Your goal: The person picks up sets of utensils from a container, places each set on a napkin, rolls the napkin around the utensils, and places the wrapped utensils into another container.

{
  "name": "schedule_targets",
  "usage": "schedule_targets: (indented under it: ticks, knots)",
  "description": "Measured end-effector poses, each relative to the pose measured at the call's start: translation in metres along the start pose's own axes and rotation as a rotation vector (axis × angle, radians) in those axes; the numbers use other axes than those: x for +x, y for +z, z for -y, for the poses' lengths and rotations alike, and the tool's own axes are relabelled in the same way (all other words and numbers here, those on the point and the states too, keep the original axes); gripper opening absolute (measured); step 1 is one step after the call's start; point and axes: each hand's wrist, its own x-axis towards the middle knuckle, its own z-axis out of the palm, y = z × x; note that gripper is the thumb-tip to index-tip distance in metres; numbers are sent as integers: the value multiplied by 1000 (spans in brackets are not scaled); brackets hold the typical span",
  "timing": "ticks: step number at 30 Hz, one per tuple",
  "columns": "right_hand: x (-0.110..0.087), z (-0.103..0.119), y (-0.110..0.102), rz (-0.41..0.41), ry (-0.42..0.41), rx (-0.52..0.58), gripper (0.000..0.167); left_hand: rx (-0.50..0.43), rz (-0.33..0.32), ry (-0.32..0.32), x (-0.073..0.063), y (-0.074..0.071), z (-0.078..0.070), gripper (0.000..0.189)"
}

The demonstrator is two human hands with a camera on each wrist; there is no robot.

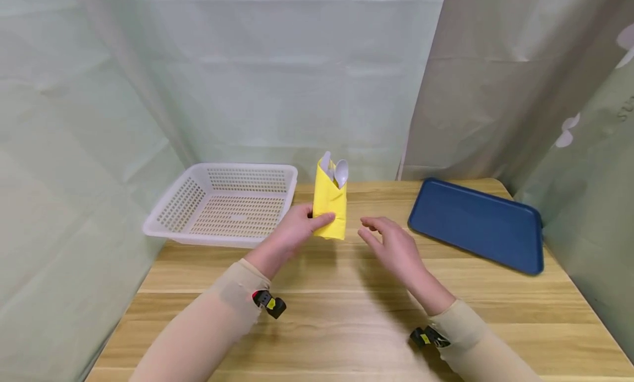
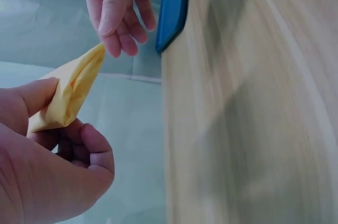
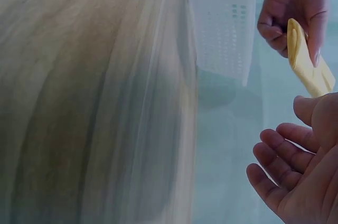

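Observation:
A folded yellow napkin (image 1: 329, 206) stands upright in my left hand (image 1: 296, 226), pinched near its lower end with the thumb across the front. From its slanted top opening stick out a white plastic spoon (image 1: 341, 173) and another white utensil (image 1: 325, 161), whose lower parts are hidden inside. In the left wrist view the napkin's folded bottom edge (image 2: 74, 94) shows between thumb and fingers. My right hand (image 1: 393, 246) hovers just right of the napkin, fingers relaxed and apart from it. The right wrist view shows that hand's fingers (image 3: 280, 155) loosely bent with nothing in them.
A white perforated plastic basket (image 1: 218, 240) sits at the back left of the wooden table (image 1: 337, 327). At the back right lies a blue tray (image 1: 477, 225), angled near the table's edge. Pale cloth curtains (image 1: 297, 74) hang behind and on both sides.

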Motion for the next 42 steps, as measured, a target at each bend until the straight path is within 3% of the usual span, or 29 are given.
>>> schedule_targets:
  ticks: [8,19,32,42]
  knots:
    - [5,11,7,14,-73,-115,46,111,-18,15,-3,-24,-2,32]
    - [9,19,17,-16,-202,-167,48,180,-37,-32,-6,-51,-5,38]
    - [13,26,22,-58,-367,-213,52,210,-43,-18,-9,-66,-9,40]
    - [14,33,26,-63,-431,-230,52,232,-60,-20,-9,-76,-8,41]
